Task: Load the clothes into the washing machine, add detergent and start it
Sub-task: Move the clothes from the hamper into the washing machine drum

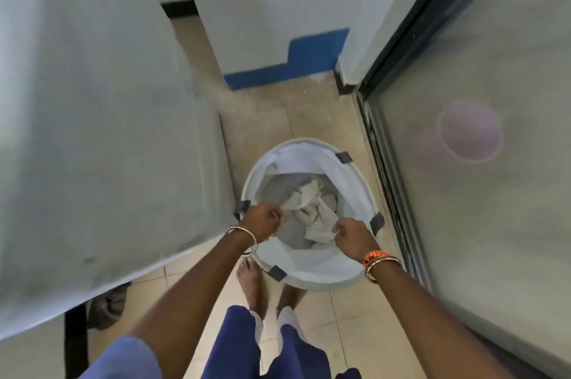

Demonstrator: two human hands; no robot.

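Basket: white laundry basket [312, 270] on tiled floor [309, 119], pale clothes [312, 211] crumpled inside.
Hands: left hand [262, 221] and right hand [352, 239] curled, each pinching a thin handle over the basket.
Room: narrow gap between white machine [102, 131] and glass door [479, 162].

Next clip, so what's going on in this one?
A person stands barefoot over a white laundry basket on the tiled floor. Both hands are at its rim: the left hand and the right hand are curled, seemingly round thin handles or cords. A few pale clothes lie at the bottom. Nothing has been loaded yet; a white appliance stands to the left.
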